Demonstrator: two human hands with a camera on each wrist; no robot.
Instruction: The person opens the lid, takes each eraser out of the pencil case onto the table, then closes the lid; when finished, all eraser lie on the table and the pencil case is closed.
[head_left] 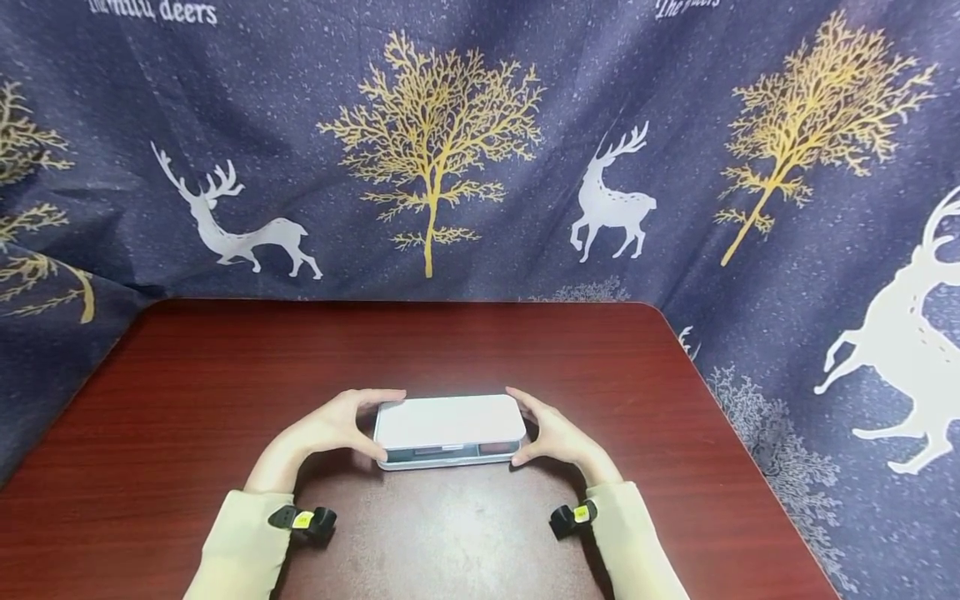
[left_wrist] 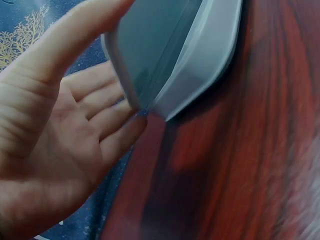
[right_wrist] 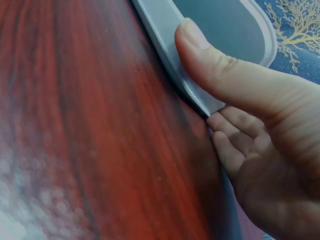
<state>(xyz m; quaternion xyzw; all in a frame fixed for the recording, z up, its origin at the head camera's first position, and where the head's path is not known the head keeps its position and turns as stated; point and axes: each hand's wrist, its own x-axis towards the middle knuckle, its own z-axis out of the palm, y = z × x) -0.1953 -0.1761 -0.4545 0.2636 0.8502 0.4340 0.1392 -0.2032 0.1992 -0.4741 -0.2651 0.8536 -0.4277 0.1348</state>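
Observation:
A white oblong case (head_left: 450,423) with rounded corners lies on the table, its lid partly raised along the near side. Through the gap a grey-green inside shows, with contents too small to tell. My left hand (head_left: 333,427) grips the left end; in the left wrist view its thumb lies on the lid (left_wrist: 150,45) and its fingers reach behind the edge. At the right end, my right hand (head_left: 553,435) holds the case, with its thumb over the wall of the base (right_wrist: 167,35) and fingers round the corner in the right wrist view.
A dark red wood-grain table (head_left: 585,350) spreads around the case. Behind and to the right hangs a blue cloth (head_left: 495,250) printed with deer and trees. Each wrist wears a black strap with a small camera, such as the left wrist camera (head_left: 322,523).

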